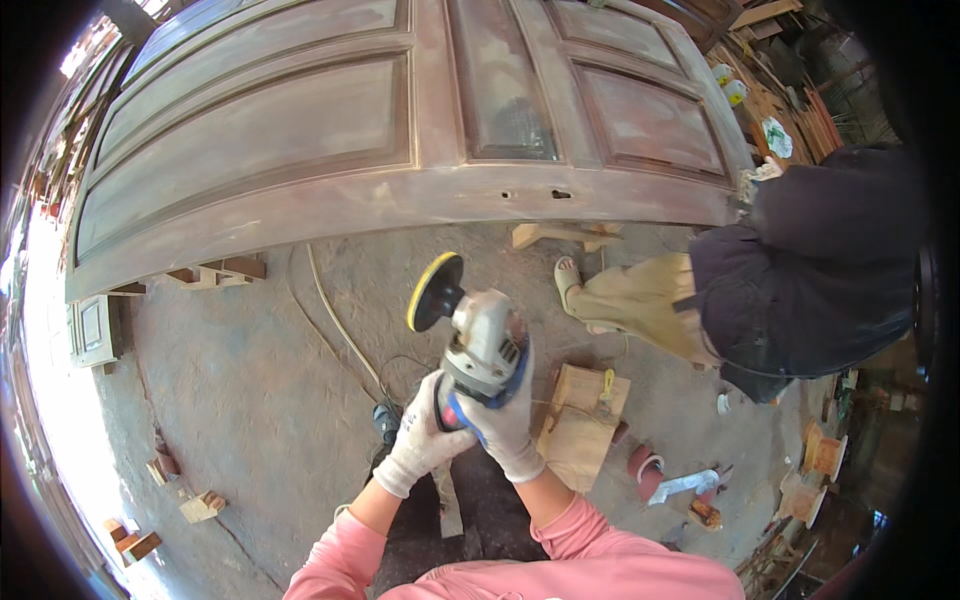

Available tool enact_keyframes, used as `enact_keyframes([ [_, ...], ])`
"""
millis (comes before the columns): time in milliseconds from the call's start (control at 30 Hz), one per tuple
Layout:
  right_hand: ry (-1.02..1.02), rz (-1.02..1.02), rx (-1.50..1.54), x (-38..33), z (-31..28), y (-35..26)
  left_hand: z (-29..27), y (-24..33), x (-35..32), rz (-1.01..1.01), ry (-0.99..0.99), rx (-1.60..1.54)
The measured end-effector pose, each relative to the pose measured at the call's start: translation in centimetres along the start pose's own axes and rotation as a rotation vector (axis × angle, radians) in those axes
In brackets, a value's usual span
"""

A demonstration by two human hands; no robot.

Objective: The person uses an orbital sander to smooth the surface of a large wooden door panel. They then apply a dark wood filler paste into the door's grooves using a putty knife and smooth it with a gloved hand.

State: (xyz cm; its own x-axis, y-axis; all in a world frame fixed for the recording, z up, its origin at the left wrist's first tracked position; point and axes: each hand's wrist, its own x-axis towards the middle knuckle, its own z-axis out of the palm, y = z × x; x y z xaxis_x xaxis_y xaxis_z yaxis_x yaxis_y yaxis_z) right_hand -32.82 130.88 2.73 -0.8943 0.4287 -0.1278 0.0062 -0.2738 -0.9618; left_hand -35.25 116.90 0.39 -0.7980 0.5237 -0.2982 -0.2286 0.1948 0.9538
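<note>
Both of my hands wear white work gloves and hold an angle grinder (483, 345) up in front of my body. The grinder has a grey metal head and a round black backing pad (437, 292) with a yellow rim, tilted up to the left. My left hand (425, 440) is closed round the rear of the tool, by a red and blue part. My right hand (508, 425) wraps its body from the right side. Beyond the pad, apart from it, lies a large brown panelled wooden door (330, 195), raised off the floor on wooden supports.
Another person (800, 270) in dark clothes bends at the door's right end. A wooden board (585, 425) with a yellow-handled brush lies right of my legs, near a reddish-brown roll (645, 468). Hoses (335, 310) cross the floor (230, 380). Small wood blocks (203, 506) lie at the left.
</note>
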Motion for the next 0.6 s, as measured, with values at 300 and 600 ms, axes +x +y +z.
enact_keyframes([
  [300, 0.059, -0.014, 0.201, 2.0, -3.7, 10.3, 0.1, -11.3, 4.6, -0.005, -0.293, -0.173],
  [600, 0.111, -0.341, 0.121, 5.9, -6.3, 19.1, 1.5, -18.0, 10.7, 0.300, -0.181, 0.085],
])
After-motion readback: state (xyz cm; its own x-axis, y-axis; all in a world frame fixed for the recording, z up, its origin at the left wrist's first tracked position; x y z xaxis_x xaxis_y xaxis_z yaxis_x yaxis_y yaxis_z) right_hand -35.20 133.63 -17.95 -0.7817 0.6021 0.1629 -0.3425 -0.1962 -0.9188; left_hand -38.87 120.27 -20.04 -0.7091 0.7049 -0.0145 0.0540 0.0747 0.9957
